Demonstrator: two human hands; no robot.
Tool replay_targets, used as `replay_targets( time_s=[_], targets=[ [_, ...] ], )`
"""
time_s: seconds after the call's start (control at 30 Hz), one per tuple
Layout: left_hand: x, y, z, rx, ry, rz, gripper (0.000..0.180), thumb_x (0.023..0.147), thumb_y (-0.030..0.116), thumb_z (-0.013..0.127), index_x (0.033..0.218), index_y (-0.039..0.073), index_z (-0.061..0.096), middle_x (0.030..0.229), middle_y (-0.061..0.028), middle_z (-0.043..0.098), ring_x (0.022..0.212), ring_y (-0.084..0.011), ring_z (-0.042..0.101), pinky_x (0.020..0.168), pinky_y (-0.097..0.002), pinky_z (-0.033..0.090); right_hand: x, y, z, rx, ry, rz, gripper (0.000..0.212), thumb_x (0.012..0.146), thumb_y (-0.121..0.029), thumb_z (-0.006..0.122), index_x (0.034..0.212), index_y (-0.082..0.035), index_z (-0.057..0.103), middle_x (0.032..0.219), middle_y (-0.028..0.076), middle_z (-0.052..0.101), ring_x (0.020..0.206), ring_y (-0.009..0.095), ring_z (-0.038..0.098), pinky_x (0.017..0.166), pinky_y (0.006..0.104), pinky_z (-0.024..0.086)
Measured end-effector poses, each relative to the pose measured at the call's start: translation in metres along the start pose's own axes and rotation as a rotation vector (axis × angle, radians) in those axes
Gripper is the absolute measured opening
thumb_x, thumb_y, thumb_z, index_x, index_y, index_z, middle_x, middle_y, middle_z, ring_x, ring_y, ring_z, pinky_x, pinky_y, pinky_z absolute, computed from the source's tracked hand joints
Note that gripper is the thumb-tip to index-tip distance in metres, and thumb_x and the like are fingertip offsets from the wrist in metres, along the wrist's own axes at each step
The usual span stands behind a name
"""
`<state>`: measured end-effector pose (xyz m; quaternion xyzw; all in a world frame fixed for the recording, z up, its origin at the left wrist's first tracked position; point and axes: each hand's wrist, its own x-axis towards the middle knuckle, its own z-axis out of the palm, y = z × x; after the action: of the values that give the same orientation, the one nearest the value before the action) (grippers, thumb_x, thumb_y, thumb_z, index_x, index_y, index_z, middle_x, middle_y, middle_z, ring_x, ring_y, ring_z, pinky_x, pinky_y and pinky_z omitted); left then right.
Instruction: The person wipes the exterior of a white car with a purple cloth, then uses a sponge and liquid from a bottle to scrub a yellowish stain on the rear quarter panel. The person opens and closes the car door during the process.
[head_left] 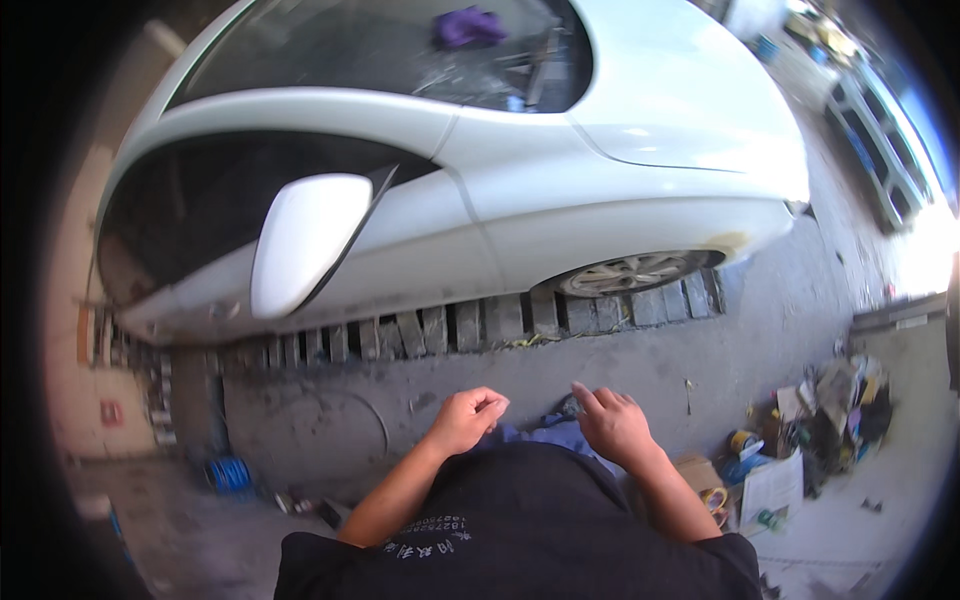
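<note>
My left hand (466, 420) is held in front of my waist, its fingers curled in toward the thumb. Whether anything small is between them is hidden. To its right, my right hand (612, 426) has one finger stretched forward and the others bent, with nothing visible in it. Both hands are apart from the white car (500, 230), which stands beyond them, side on. Its white side mirror (308, 238) sticks out toward me at the left. A front wheel (636, 274) shows at the right, near a yellowish patch on the bodywork.
A slatted grating (480, 322) runs beside and under the car. Purple cloth (470, 27) is seen at the windscreen. Boxes, rags and papers form a rubbish pile (820, 420) at right. A blue round container (230, 475) lies at left. Another vehicle (880, 150) stands far right.
</note>
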<state>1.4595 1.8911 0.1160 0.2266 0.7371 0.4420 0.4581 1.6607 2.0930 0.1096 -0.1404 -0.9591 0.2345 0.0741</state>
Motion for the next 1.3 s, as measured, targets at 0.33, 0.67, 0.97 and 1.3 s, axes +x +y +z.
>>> replay_targets(
  time_s=[0.33, 0.67, 0.97, 1.3],
  targets=[
    [-0.13, 0.012, -0.076, -0.55, 0.162, 0.349, 0.035, 0.102, 0.028, 0.061, 0.121, 0.0, 0.06, 0.093, -0.0032, 0.063, 0.084, -0.0115, 0.059, 0.08, -0.0274, 0.049, 0.075, -0.183, -0.015, -0.038, 0.14, -0.649, 0.065, 0.073, -0.009, 0.069, 0.137, -0.015, 0.059, 0.106, 0.009, 0.062, 0.077, 0.023, 0.061, 0.077, 0.038, 0.053],
    [-0.198, 0.005, -0.119, -0.648, 0.126, 0.424, 0.03, 0.095, 0.01, 0.066, 0.121, -0.001, 0.058, 0.097, 0.0007, 0.058, 0.084, -0.0052, 0.052, 0.074, -0.0227, 0.045, 0.067, -0.263, 0.02, 0.038, 0.151, -0.719, 0.057, 0.075, -0.015, 0.068, 0.132, -0.022, 0.062, 0.119, 0.014, 0.061, 0.077, 0.023, 0.061, 0.084, 0.0421, 0.053],
    [-0.201, 0.014, -0.101, -0.559, 0.196, 0.444, 0.024, 0.093, 0.005, 0.063, 0.116, 0.0, 0.057, 0.096, 0.0018, 0.052, 0.078, -0.0032, 0.046, 0.067, -0.021, 0.041, 0.063, -0.248, 0.011, 0.039, 0.151, -0.766, 0.055, 0.076, -0.015, 0.067, 0.13, -0.021, 0.06, 0.121, 0.015, 0.061, 0.079, 0.024, 0.062, 0.086, 0.0436, 0.053],
    [-0.189, 0.036, -0.067, -0.435, 0.306, 0.375, 0.018, 0.094, 0.008, 0.064, 0.109, 0.003, 0.055, 0.091, 0.0036, 0.051, 0.078, -0.0019, 0.044, 0.066, -0.0198, 0.04, 0.058, -0.224, -0.007, 0.003, 0.168, -0.79, 0.044, 0.079, -0.019, 0.065, 0.123, -0.019, 0.063, 0.12, 0.015, 0.062, 0.079, 0.024, 0.062, 0.088, 0.0446, 0.052]
  ],
)
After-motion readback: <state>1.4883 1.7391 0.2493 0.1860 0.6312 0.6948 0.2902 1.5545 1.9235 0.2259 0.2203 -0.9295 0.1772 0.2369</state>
